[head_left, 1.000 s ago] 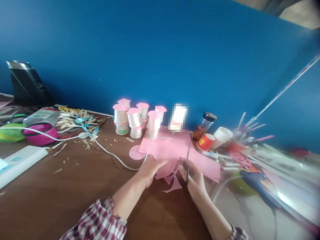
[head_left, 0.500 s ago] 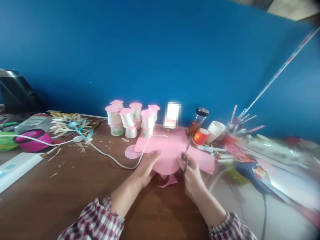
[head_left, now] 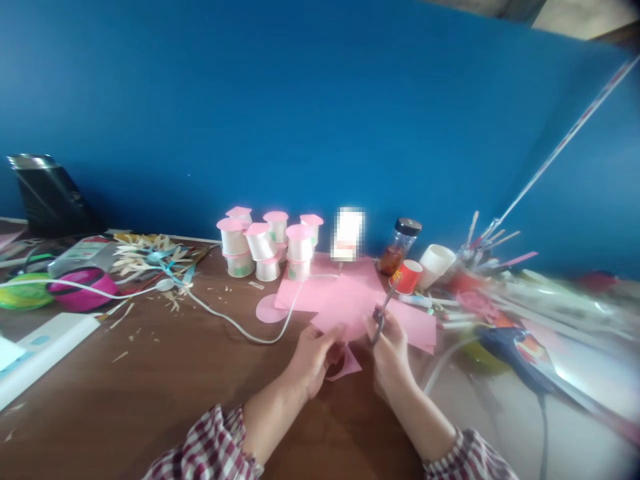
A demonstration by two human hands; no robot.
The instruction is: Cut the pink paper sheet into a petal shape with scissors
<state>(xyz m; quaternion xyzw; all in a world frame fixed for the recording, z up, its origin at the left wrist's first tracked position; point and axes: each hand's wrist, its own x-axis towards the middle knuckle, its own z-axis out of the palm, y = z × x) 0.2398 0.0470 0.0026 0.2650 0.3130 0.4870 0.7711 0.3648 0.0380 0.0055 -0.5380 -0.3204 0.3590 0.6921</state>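
Observation:
My left hand (head_left: 313,357) pinches the near edge of a pink paper piece (head_left: 345,313) held just above the brown table (head_left: 150,373). My right hand (head_left: 390,350) grips a pair of scissors (head_left: 384,308), their blades pointing up and away over the pink paper. A pink scrap (head_left: 347,365) lies between my hands. More pink sheets (head_left: 410,323) lie flat beyond, with a pink paper disc (head_left: 270,310) to their left.
Several small white cups with pink lids (head_left: 270,243) stand at the back. A white cable (head_left: 225,320) crosses the table. A glass jar (head_left: 400,247), red cup (head_left: 407,277), white cup (head_left: 435,263), pens and a glue gun (head_left: 515,350) crowd the right. A pink bowl (head_left: 83,290) sits at the left.
My left hand has drawn nearer and now pinches the pink paper's edge instead of lying flat on it. The scissors have tilted further to the right.

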